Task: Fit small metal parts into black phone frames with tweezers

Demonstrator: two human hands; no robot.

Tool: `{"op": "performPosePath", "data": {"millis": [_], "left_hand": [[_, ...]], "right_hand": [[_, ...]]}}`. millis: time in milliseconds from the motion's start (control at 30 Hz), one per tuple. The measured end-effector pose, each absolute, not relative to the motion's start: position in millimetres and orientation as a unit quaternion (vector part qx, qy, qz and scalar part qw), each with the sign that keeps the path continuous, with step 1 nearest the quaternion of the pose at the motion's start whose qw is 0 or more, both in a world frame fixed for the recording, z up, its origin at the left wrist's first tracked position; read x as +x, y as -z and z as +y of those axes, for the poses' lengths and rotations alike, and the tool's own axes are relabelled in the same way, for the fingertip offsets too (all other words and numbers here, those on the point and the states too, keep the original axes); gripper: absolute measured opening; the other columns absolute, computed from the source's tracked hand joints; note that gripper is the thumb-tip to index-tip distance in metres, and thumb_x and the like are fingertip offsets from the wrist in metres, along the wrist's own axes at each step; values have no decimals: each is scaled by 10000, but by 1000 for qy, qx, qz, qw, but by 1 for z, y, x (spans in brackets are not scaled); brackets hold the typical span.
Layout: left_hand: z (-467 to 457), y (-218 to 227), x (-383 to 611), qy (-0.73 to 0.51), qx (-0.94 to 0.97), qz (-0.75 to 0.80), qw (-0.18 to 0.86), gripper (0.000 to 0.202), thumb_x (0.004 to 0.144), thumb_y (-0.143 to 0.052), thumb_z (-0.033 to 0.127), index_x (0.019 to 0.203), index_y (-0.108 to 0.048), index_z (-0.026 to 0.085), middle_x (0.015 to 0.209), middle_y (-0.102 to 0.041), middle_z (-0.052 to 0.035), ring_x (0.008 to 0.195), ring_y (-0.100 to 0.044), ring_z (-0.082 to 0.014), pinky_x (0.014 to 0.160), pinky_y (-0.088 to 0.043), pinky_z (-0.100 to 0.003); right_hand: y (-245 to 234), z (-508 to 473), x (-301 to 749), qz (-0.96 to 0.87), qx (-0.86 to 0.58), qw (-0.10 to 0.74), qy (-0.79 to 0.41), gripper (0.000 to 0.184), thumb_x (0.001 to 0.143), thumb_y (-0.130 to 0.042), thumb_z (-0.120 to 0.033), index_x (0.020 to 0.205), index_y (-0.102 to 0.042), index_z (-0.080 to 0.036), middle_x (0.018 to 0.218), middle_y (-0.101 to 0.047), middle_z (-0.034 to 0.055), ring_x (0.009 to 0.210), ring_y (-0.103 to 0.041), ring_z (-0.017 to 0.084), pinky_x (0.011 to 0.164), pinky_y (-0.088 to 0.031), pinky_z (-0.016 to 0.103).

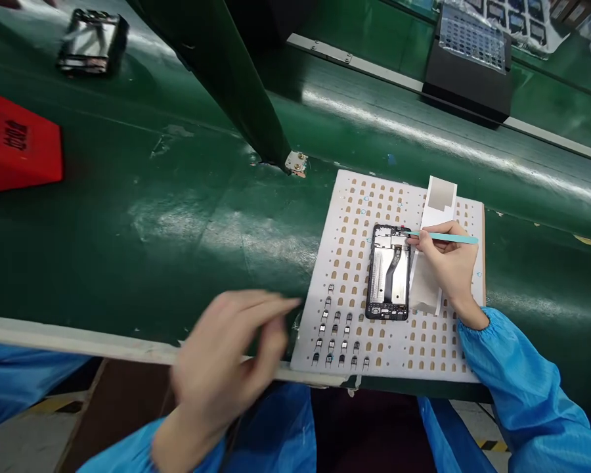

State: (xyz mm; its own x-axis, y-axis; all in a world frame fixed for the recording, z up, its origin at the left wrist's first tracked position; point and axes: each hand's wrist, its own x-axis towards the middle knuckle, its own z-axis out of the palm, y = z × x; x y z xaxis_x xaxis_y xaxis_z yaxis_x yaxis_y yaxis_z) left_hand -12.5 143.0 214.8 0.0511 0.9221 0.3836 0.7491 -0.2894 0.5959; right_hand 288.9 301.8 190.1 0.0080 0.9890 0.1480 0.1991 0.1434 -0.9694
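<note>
An opened black phone (388, 272) with its insides showing lies on a white perforated tray (354, 217). My right hand (448, 266) holds a thin teal stick tool (448, 238), its tip touching the phone's top right corner. A white paper strip (436, 210) lies under that hand, beside the phone. My left hand (226, 361) hovers blurred over the near belt edge, left of the tray, fingers together and pointing right; nothing is visibly in it. Several small dark parts (335, 335) sit in the tray's lower left holes.
The tray rests on a green conveyor belt (177, 217). A red bin (17, 148) stands at far left, another phone frame (92, 43) at the back left. A dark green post (236, 85) slants down to a bracket (296, 162). A black box with a grid tray (470, 62) sits at back right.
</note>
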Motion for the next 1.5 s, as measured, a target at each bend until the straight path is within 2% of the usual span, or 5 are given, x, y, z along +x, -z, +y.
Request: {"op": "performPosePath", "data": {"millis": [267, 633, 900, 1200, 1500], "left_hand": [[278, -191, 74, -272, 843, 453, 95, 421, 1005, -488, 55, 1391, -636, 140, 1307, -686, -178, 1201, -635, -323, 931, -613, -493], [289, -171, 78, -178, 889, 421, 8, 443, 1014, -477, 77, 1437, -609, 83, 1333, -678, -215, 1187, -629, -347, 960, -591, -527], [291, -181, 72, -239, 865, 436, 66, 423, 1028, -479, 90, 1415, -624, 178, 1281, -708, -135, 1143, -621, -303, 908, -614, -476], [289, -191, 82, -196, 871, 450, 35, 373, 1037, -474, 95, 1355, -664, 134, 1282, -725, -167, 1116, -650, -320, 871, -621, -487], [278, -182, 105, -201, 894, 383, 116, 397, 1053, -570, 212, 1438, -668, 233, 1604, -575, -125, 1487, -482, -388, 1180, -454, -651]], "right_hand": [[-185, 302, 289, -570, -520, 484, -414, 314, 934, -875, -484, 924, -698, -226, 863, -781, 41, 823, -821, 261, 732, -716, 343], [-200, 291, 308, -561, -524, 502, -399, 329, 944, -891, -498, 950, -718, -218, 892, -772, 42, 856, -827, 280, 727, -731, 338], [-203, 284, 345, -523, -554, 537, -361, 336, 940, -909, -506, 930, -725, -226, 854, -782, 41, 862, -829, 309, 745, -745, 382], [-195, 280, 360, -529, -535, 505, -422, 335, 958, -902, -511, 956, -729, -224, 902, -800, 65, 875, -829, 302, 739, -740, 362], [-192, 285, 342, -529, -525, 479, -463, 373, 936, -906, -547, 957, -723, -223, 934, -784, 49, 878, -827, 286, 755, -734, 345]]}}
